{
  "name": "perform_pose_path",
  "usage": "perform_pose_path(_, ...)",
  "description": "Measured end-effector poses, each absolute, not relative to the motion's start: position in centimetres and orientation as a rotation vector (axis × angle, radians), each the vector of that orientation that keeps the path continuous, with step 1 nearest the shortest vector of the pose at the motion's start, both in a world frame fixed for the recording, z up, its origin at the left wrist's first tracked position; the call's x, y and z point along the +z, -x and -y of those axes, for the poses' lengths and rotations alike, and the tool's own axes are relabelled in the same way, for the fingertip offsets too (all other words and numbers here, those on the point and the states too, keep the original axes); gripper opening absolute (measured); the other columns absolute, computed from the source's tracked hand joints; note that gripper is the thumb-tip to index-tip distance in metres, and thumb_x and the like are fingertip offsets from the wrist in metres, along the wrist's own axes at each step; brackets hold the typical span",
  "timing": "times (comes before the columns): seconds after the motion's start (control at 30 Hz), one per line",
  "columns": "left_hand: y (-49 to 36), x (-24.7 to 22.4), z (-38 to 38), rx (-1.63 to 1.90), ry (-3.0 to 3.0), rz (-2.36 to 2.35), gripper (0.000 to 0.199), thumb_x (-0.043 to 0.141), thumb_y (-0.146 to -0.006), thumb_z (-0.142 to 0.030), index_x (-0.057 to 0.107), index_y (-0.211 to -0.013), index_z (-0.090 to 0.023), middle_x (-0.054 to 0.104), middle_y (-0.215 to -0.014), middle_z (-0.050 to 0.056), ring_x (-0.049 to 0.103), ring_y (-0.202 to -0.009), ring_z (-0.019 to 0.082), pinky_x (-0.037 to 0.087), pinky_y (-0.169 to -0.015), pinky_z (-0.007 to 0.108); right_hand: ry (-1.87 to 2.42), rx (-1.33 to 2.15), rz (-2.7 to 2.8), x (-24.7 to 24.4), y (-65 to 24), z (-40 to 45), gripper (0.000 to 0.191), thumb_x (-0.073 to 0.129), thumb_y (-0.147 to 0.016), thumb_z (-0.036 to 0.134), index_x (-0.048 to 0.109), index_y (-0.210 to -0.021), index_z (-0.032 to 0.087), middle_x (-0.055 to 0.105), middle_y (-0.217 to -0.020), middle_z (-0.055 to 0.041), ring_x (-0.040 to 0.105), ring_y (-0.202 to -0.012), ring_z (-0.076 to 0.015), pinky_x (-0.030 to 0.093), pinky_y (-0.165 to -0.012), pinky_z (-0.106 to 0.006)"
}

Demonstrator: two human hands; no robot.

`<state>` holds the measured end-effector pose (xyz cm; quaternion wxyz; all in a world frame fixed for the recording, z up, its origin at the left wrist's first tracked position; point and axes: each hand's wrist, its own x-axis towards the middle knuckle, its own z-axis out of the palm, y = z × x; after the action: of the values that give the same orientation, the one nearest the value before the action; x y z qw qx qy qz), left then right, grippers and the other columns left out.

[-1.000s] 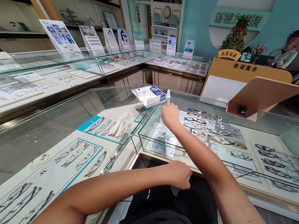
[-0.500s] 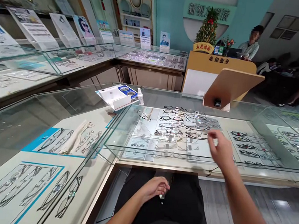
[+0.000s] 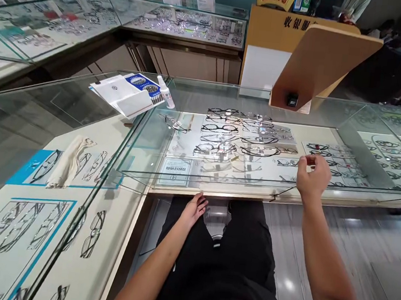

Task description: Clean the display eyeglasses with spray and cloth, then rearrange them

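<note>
My right hand (image 3: 312, 177) is over the front edge of the glass display case (image 3: 218, 190), thumb and fingers curled together in a pinch. Whatever they hold, if anything, is hidden. Just left of its fingertips is a pair of eyeglasses (image 3: 288, 162). Farther left, dark-framed eyeglasses (image 3: 220, 128) lie in rows, several pairs to a row. Below the case's front edge, near my thigh, my left hand (image 3: 194, 210) hangs loose with its fingers apart and lightly bent, holding nothing. A thin-framed pair of glasses (image 3: 175, 124) lies apart at the left.
A small white spray bottle (image 3: 166, 92) and an unfolded white-and-blue box (image 3: 125, 93) sit at the case's left corner. A brown-backed board (image 3: 324, 63), probably a mirror, stands at the back. Left, another case holds eyeglasses and a cream cloth (image 3: 70, 162).
The view has tipped down and shifted. My right hand has drawn back toward the front edge, fingers curled. My left hand has left my lap for the case's edge.
</note>
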<state>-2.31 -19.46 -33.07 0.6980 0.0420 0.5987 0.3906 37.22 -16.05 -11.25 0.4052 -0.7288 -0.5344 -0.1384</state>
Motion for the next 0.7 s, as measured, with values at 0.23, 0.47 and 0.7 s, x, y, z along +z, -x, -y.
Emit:
perform_pose_path(0.23, 1.1, -33.6, 19.8, 0.954, -0.105, -1.338, 0.028, 0.068, -0.103, -0.041, 0.063, -0.108, -0.014, 0.061, -0.088, -0.001, 0.045, -0.058, 0.005, 0.032, -0.046, 0.016, 1.859, -0.268, 1.42, -11.1, -37.8, 15.7, 0.022, 0.055, -0.094, 0.041, 0.063, -0.086, 0.022, 0.071, -0.087, -0.0078, 0.063, -0.081, -0.024, 0.046, -0.081, -0.039)
perform_pose_path(0.47, 1.2, -32.7, 20.0, 0.933, -0.163, -1.381, 0.03, 0.068, -0.103, -0.042, 0.063, -0.106, -0.014, 0.061, -0.086, -0.001, 0.045, -0.057, 0.005, 0.038, -0.047, 0.016, 1.819, -0.095, 1.408, -10.7, -38.1, 15.5, 0.018, 0.061, -0.089, 0.039, 0.065, -0.081, 0.023, 0.072, -0.081, -0.0046, 0.064, -0.075, -0.0217, 0.046, -0.078, -0.037)
perform_pose_path(0.7, 1.4, -32.9, 21.7, 0.924, -0.191, -1.402, 0.031, 0.071, -0.1, -0.043, 0.061, -0.104, -0.014, 0.064, -0.092, 0.001, 0.04, -0.053, 0.002, 0.026, -0.042, 0.016, 1.758, 0.112, 1.394, -10.5, -38.8, 15.4, 0.019, 0.067, -0.086, 0.04, 0.069, -0.078, 0.023, 0.07, -0.075, -0.0014, 0.061, -0.07, -0.0185, 0.045, -0.07, -0.033)
